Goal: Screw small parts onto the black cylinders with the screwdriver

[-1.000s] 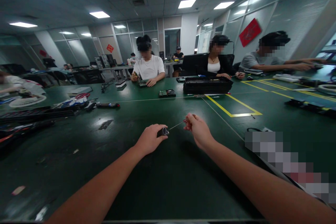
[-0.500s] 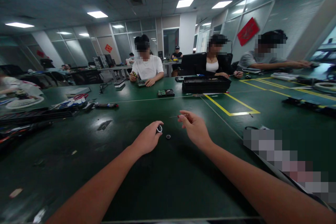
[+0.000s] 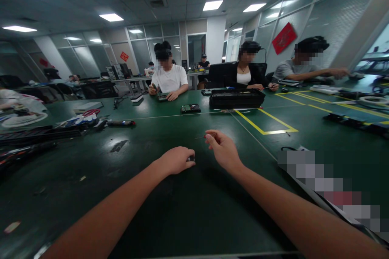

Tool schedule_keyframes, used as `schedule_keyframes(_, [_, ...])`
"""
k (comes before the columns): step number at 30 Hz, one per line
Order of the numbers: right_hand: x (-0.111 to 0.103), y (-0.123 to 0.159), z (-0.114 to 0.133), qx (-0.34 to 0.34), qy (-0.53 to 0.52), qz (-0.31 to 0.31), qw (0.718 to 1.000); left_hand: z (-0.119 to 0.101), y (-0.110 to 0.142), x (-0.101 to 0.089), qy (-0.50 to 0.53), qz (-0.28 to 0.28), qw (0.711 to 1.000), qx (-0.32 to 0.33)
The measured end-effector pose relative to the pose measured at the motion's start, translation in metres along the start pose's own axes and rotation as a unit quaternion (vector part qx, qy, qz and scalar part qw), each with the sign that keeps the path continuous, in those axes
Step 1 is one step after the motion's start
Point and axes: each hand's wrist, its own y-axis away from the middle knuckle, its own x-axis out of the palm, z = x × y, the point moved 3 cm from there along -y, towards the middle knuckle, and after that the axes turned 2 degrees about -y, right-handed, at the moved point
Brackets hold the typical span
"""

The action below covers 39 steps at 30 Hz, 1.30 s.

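Note:
My left hand (image 3: 176,160) is low over the green table, its fingers closed round a small dark round part with a silver rim (image 3: 191,158), mostly covered by the fingers. The small disc that lay on the table at this spot cannot be made out separately from it. To the right, my right hand (image 3: 223,147) is raised a little above the table, thumb and fingers pinching a thin tool (image 3: 200,137) with a slim metal shaft and a bit of red by the fingertips. Its shaft points left; the rest is hidden in the hand.
Beyond my hands lie a green circuit board (image 3: 190,108) and a long black tray (image 3: 237,99). A dark cylindrical tool (image 3: 121,123) and piled tools (image 3: 88,118) are on the left. Co-workers sit across the table (image 3: 170,129). Yellow tape (image 3: 279,132) marks the right side.
My left hand has moved right and down with the round part, to where the small disc lay on the table. My right hand keeps its pinch on the thin tool, nearly still.

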Motion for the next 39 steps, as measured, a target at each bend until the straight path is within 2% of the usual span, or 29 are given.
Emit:
schedule_keyframes(3, [0.0,0.0,0.0,0.003,0.002,0.004,1.0,0.005,0.004,-0.004,0.015,0.006,1.0,-0.003])
schedule_keyframes(6, [0.001,0.001,0.002,0.001,-0.004,0.007,1.0,0.019,0.011,-0.012,0.069,-0.003,0.997,-0.018])
schedule_keyframes(11, [0.001,0.001,0.003,0.005,-0.009,0.006,1.0,0.066,0.029,-0.036,0.174,-0.109,0.971,-0.121])
schedule_keyframes(13, [0.001,0.001,0.001,0.009,-0.008,0.009,1.0,0.089,0.04,-0.044,0.251,-0.148,0.941,-0.171])
schedule_keyframes(15, [0.002,0.0,-0.002,0.012,-0.009,0.011,1.0,0.112,0.054,-0.05,0.344,-0.192,0.894,-0.212])
schedule_keyframes(20, [0.003,-0.001,-0.004,0.014,-0.015,0.007,1.0,0.158,0.096,-0.069,0.527,-0.332,0.737,-0.261])
schedule_keyframes(22, [0.003,-0.001,-0.003,0.018,-0.013,0.008,1.0,0.169,0.114,-0.077,0.552,-0.37,0.691,-0.283])
schedule_keyframes(28, [0.003,0.0,-0.004,0.02,-0.014,0.016,1.0,0.192,0.166,-0.102,0.546,-0.461,0.615,-0.333])
schedule_keyframes(32, [0.004,-0.001,-0.006,0.018,-0.016,0.014,1.0,0.208,0.197,-0.107,0.537,-0.523,0.566,-0.343])
schedule_keyframes(34, [0.004,-0.001,-0.008,0.02,-0.017,0.013,1.0,0.216,0.209,-0.107,0.531,-0.54,0.551,-0.35])
schedule_keyframes(37, [0.005,-0.003,-0.01,0.019,-0.02,0.013,1.0,0.23,0.224,-0.104,0.51,-0.557,0.523,-0.395])
schedule_keyframes(39, [0.005,-0.004,-0.012,0.018,-0.024,0.011,0.999,0.241,0.236,-0.108,0.442,-0.594,0.532,-0.411])
